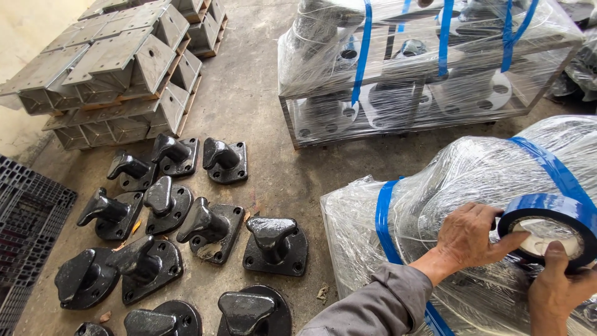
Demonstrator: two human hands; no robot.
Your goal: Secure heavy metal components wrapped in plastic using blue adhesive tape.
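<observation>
My right hand [558, 283] grips a roll of blue tape [550, 225] at the lower right, thumb on its white core. My left hand [474, 236] presses flat on a big bundle wrapped in clear plastic film [460, 174], its fingertips touching the side of the roll. A blue tape band [383, 218] runs around the bundle's left end, and a second band [550, 165] crosses its top towards the roll. My grey sleeve [379, 308] reaches in from below.
Several black cast metal bollards [211, 227] stand on the concrete floor at left. Stacked grey steel brackets [118, 68] lie at the upper left. A film-wrapped metal frame with blue straps [423, 62] stands behind. A black plastic pallet [25, 224] is at the far left.
</observation>
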